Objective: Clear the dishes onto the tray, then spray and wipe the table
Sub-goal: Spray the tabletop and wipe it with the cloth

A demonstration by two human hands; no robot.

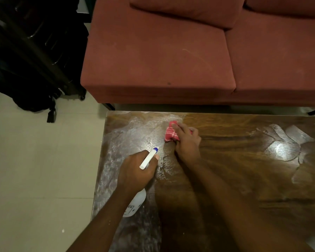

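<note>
My left hand (135,171) grips a white spray bottle (148,159) with a blue nozzle tip, held over the left part of the dark wooden table (244,170). The bottle's body shows below my wrist. My right hand (186,140) presses a red cloth with white stripes (171,133) onto the tabletop near the far edge. The table's left part carries a whitish wet film of spray. No dishes or tray are in view.
A red sofa (171,60) stands just beyond the table's far edge. A black wheeled piece of furniture and a dark bag (35,70) sit on the pale tiled floor (35,170) to the left. Wet smears shine on the table's right side (287,150).
</note>
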